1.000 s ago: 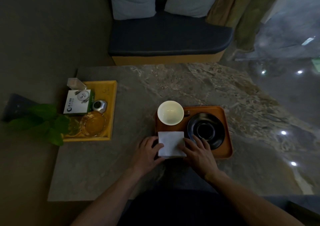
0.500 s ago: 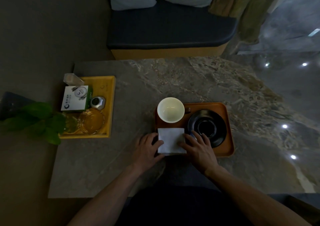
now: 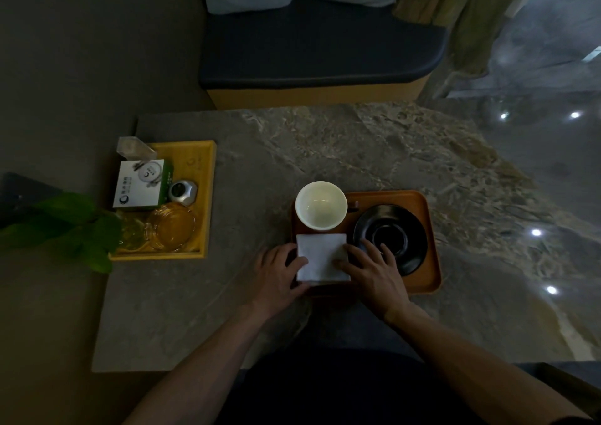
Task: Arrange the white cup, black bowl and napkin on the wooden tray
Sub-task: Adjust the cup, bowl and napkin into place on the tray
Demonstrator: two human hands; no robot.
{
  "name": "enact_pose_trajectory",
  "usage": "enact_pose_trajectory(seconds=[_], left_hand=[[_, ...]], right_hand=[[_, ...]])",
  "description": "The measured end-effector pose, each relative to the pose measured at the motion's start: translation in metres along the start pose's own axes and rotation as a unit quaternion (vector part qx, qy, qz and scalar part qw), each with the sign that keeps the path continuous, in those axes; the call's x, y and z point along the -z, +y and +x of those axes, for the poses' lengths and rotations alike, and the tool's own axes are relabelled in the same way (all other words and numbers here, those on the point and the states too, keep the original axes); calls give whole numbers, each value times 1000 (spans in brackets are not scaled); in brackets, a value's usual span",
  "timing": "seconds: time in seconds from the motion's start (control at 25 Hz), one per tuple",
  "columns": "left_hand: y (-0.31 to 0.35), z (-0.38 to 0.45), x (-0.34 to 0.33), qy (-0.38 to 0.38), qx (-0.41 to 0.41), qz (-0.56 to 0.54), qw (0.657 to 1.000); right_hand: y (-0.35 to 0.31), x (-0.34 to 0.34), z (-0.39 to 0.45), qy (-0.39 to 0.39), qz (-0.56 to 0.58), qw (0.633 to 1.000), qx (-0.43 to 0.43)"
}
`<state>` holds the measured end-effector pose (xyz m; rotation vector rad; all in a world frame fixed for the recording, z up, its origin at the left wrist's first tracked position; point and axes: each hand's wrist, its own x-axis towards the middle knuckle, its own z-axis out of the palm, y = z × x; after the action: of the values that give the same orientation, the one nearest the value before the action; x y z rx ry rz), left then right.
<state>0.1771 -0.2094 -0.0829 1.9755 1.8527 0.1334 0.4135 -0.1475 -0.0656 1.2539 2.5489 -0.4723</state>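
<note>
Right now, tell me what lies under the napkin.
The napkin lies on the wooden tray, near its front left corner. Whether anything else sits beneath it cannot be seen; the napkin covers that spot.

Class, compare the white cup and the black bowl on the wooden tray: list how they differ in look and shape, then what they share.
The cup is white; the bowl is black. The cup looks deep with a narrower rim; the bowl is wide and shallow. The cup sits at the tray's far left corner; the bowl sits on its right. Right fingertips overlap the bowl's rim; nothing touches the cup. Both are round, upright and look empty.
</note>
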Motion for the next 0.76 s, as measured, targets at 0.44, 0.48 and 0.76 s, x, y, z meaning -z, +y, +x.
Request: enact_pose_trajectory(seconds=[0.44,0.48,0.76], left_hand=[[-6,3,9,-8,0,-42,999],[-4,2,8,-7,3,-43,999],[1,-1,0,5,-3,-19,1000]], right_hand=[[1,-1,1,-4,7,1000,-3],[1,-1,2,-3,7,1000,-3],[0,-1,4,0,2,1000,-3]])
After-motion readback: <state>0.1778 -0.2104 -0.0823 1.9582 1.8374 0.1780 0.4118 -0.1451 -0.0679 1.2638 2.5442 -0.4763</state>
